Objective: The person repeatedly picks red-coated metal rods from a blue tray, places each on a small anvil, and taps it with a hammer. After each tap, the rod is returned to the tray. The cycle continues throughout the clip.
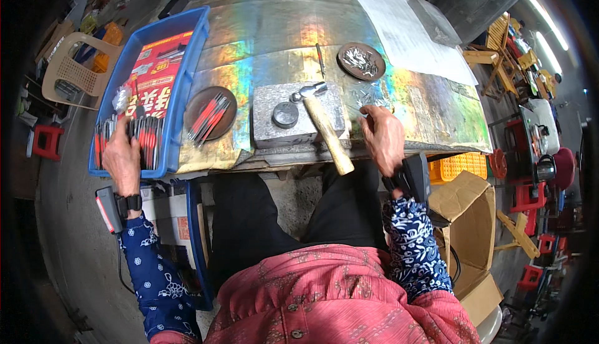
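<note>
My left hand [123,158] reaches into the blue tray [203,25] and rests over a row of slim tools [150,141] with red and black handles. Its fingers are stretched and the thumb stands apart; no held tool shows. Above the table's right front part, my right hand [383,137] has curled fingers closed near loose small metal pieces [369,98]; whatever they hold is hidden. Between the hands, a hammer [324,128] with a wooden handle lies across a metal block [268,128], beside a dark round disc [286,115].
A brown dish [229,125] holds more red-and-black tools. Another dish [344,54] contains small silvery pieces. A thin dark rod [320,58] lies behind the block, a white sheet [409,35] at far right. An opened cardboard box [471,225] stands right of my legs.
</note>
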A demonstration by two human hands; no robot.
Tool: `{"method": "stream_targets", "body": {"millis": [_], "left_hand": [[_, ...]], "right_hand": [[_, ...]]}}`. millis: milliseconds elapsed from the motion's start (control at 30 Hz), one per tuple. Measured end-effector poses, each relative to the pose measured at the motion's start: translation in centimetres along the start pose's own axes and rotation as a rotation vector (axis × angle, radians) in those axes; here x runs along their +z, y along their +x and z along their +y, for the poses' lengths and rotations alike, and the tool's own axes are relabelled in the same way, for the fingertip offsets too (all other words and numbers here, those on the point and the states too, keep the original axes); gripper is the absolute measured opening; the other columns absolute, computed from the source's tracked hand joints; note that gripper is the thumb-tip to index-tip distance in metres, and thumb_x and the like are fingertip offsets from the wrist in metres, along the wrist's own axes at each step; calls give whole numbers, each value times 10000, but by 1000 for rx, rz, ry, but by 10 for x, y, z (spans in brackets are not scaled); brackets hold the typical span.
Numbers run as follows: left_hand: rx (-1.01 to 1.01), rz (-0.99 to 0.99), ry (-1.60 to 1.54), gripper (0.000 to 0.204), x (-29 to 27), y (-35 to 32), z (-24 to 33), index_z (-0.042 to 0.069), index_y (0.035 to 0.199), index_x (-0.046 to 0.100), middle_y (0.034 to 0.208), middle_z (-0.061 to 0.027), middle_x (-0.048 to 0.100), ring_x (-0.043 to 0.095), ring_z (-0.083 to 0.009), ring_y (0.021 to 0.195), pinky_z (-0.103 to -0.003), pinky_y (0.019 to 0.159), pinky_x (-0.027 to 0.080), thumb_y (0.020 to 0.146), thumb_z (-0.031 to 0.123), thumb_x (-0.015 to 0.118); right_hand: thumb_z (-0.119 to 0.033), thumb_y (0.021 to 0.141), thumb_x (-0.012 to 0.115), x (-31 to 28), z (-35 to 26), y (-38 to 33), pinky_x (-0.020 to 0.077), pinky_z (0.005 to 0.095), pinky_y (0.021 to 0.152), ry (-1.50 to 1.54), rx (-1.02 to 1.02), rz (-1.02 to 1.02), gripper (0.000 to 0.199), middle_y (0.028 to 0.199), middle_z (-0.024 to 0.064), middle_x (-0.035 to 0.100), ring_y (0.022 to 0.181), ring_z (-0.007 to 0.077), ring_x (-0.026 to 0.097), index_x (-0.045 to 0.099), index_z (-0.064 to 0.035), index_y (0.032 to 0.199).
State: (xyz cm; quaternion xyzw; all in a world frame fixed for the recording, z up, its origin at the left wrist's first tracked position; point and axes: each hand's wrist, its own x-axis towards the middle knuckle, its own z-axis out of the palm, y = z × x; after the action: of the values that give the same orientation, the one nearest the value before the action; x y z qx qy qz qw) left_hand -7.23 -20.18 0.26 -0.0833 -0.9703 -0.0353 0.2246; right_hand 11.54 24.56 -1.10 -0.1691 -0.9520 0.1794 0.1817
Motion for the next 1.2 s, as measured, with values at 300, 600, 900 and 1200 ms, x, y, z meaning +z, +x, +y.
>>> {"method": "stream_targets", "body": {"millis": [300, 600, 900, 1200], "left_hand": [[-94, -13, 58, 189, -11, -11, 5, 69, 985, 671, 899, -155, 694, 660, -371, 827, -464, 685, 503, 827, 171, 688], [-45, 232, -431, 195, -35, -17, 38, -4, 1065, 657, 930, -169, 704, 686, -257, 807, -350, 724, 530, 911, 114, 637], [-52, -79, -1219, 156, -46, -17, 101, -37, 1074, 636, 929, -69, 675, 621, -78, 781, -203, 632, 499, 936, 29, 604], [-54, -242, -1540, 126, -34, -28, 179, -33, 1030, 648, 911, -48, 669, 603, -53, 749, -192, 651, 496, 912, 3, 624]], "right_hand": [[-117, 834, 644, 21, 21, 33, 482, 443, 754, -88, 21, -32, 192, 909, 180, 621, 844, 381, 617, 656, -37, 1009], [-116, 811, 645, 34, 35, 54, 488, 443, 757, -165, -35, -63, 156, 906, 174, 616, 863, 381, 617, 663, -42, 948], [-78, 770, 607, 51, 45, 71, 473, 443, 560, -330, -242, 30, 93, 735, 154, 567, 660, 342, 612, 539, -54, 710], [-215, 784, 599, 55, 61, 97, 449, 418, 542, -172, -657, 194, 161, 630, 163, 559, 602, 352, 596, 568, -67, 727]]}}
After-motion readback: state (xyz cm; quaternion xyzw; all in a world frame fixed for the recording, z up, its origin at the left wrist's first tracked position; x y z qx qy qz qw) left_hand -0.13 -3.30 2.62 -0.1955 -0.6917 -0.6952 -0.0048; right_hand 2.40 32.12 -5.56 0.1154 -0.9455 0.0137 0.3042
